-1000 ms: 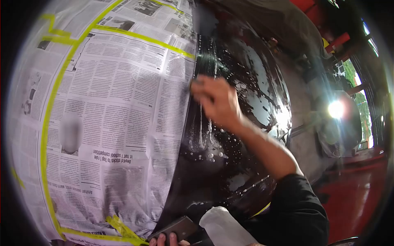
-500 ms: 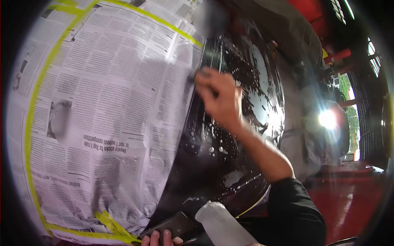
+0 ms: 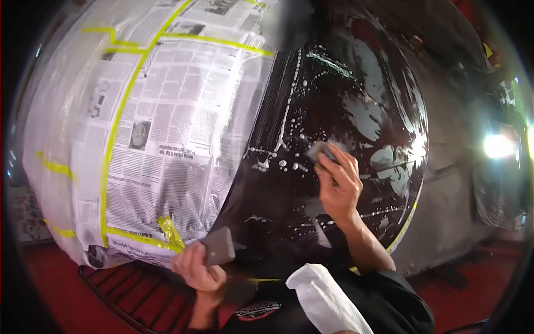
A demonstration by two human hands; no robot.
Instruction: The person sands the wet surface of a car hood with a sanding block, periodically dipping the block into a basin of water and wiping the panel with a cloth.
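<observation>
At the view's three o'clock, the right hand's (image 3: pixel 340 181) fingers grip a pad (image 3: pixel 318 150) over the wet panel (image 3: pixel 278 200); at seven, the left hand (image 3: pixel 197 267) grips a block (image 3: pixel 221 246).

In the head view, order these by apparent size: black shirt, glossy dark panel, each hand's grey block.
1. Glossy dark panel
2. Black shirt
3. Grey block in the left hand
4. Second grey block in the right hand; partly covered, full size unsure
</observation>
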